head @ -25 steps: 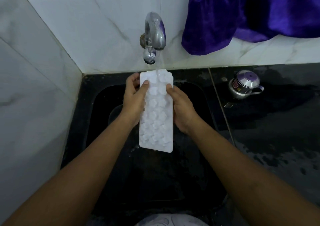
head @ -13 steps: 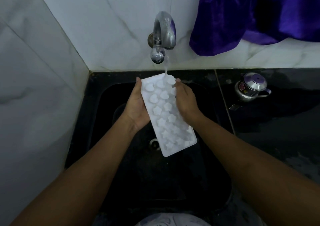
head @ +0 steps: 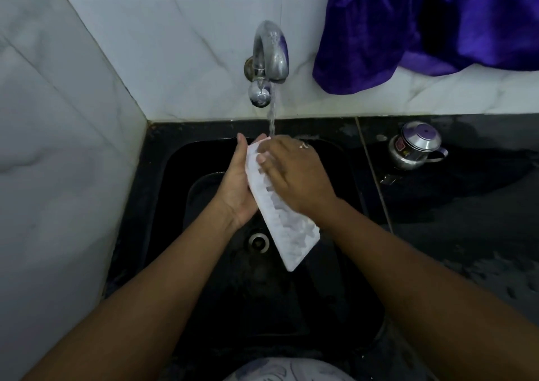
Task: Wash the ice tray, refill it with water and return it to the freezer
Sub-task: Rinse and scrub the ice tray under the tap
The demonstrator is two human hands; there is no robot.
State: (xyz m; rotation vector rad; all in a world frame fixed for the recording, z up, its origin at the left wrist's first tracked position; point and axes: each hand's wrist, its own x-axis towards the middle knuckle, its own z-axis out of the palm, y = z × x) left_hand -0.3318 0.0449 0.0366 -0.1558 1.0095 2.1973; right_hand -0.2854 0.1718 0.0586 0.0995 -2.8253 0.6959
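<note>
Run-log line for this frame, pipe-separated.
stage: wash | ice tray: tilted, over sink | tap: running onto far end | left hand: holds it | right hand: fingers curled over it
</note>
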